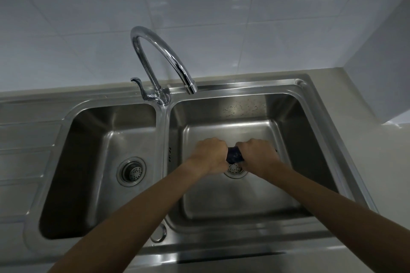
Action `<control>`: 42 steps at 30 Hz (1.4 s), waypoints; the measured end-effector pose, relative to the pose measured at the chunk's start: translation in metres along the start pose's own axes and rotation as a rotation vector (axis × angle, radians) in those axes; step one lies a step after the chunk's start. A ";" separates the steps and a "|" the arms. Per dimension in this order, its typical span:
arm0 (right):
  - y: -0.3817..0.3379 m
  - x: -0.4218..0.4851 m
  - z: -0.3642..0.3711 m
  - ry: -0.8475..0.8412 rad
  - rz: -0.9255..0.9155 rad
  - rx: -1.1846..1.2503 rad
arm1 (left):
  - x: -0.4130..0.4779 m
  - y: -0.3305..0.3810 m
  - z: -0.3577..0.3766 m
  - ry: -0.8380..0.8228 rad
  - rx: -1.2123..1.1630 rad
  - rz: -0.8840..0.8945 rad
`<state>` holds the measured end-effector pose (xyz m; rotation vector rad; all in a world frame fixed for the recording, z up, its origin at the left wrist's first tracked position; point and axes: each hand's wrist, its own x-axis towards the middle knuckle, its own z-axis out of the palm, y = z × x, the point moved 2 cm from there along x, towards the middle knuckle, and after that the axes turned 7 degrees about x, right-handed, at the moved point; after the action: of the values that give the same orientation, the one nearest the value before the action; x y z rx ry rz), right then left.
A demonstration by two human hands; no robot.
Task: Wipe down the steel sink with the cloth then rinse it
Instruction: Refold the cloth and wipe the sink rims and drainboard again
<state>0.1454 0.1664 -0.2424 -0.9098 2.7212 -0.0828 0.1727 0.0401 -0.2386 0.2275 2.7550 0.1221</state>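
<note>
A steel double sink fills the view, with a left basin and a right basin. Over the right basin, my left hand and my right hand both grip a dark blue cloth, bunched tight between my two fists. Only a short piece of the cloth shows. It hangs just above the right basin's drain strainer. No water runs from the chrome tap, whose spout ends over the right basin's back edge.
The tap's lever handle points left at the back of the divider. The left basin has its own drain. A ribbed draining board lies at the left. White tiled wall stands behind, and a beige counter runs along the right.
</note>
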 end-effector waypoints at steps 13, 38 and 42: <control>0.017 0.011 0.012 0.380 -0.258 0.004 | 0.006 -0.013 -0.004 -0.322 -0.497 -0.006; 0.012 0.013 0.003 0.004 0.028 0.098 | 0.007 0.005 -0.003 0.135 0.104 -0.033; 0.011 0.014 0.006 0.111 -0.115 -0.019 | 0.007 -0.002 0.020 0.032 -0.423 -0.141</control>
<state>0.1299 0.1676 -0.2526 -1.0978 2.7731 -0.1347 0.1733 0.0405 -0.2599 -0.0825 2.6856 0.6637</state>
